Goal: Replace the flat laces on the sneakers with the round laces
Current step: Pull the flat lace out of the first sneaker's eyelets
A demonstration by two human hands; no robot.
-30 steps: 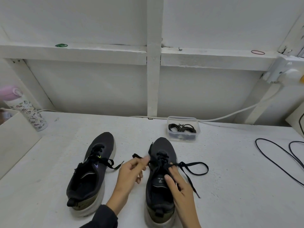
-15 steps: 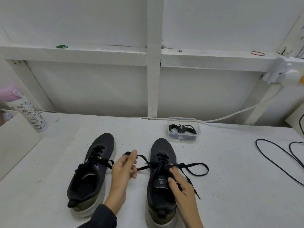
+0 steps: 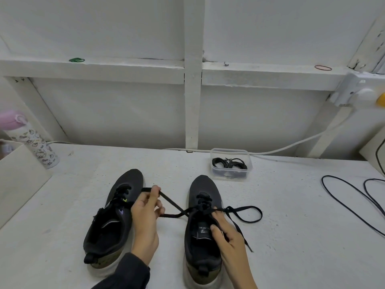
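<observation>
Two sneakers [image 3: 116, 215] on the desk [image 3: 291, 236], toes away from me. My left hand [image 3: 145, 222] pinches the flat lace [image 3: 173, 203], taut from the right sneaker [image 3: 203, 188] — my right hand [image 3: 231, 243] grips that sneaker at the tongue. Beyond it, the round laces [image 3: 229, 163] lie in a clear tub [image 3: 231, 152].

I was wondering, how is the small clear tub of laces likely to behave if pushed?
The clear tub looks thin-walled and holds only a tangle of round laces, so it is probably light. Low and wide on the flat table, it would likely slide rather than tip.
</observation>
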